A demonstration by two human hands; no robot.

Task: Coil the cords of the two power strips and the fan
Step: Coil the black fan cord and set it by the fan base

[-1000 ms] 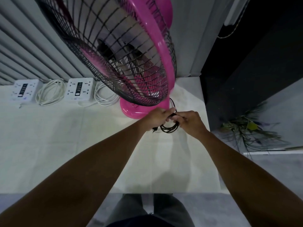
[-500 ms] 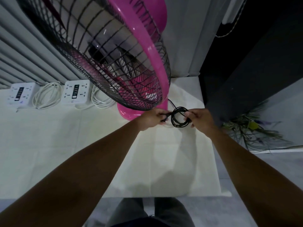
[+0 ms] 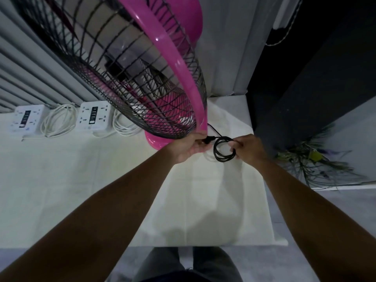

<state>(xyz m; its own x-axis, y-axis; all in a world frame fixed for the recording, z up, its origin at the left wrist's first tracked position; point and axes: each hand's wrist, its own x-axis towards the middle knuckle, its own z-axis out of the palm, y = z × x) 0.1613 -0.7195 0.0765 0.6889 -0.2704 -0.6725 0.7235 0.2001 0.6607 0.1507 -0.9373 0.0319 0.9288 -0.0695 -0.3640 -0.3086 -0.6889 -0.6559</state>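
At the far left of the bench (image 3: 50, 180), close to its back edge, lies the first power strip (image 3: 27, 118), with its white cord (image 3: 59, 121) coiled just beside it on the right. Next comes the second power strip (image 3: 94, 116), and its white cord (image 3: 126, 127) is also coiled, partly hidden under the fan cage. In front of both strips the white cloth is bare and wide up to the near edge.

The pink fan (image 3: 177, 64) stands further right on its round base (image 3: 156, 140), and its tilted cage hangs low over the bench. Just under the cage rim, the left hand (image 3: 190, 147) is closed around the black plug end of the fan cord (image 3: 223, 149). The cord makes a small round coil of several loops, raised a little above the cloth. The right hand (image 3: 247, 148) pinches the right side of this coil with its fingers. The two hands are a little apart, with the coil between them. A thin part of the cord runs back from the left hand toward the base.

The coil is near the right edge of the bench; beyond this edge there are a dark wall and some green plant stems (image 3: 311, 161) lower down.
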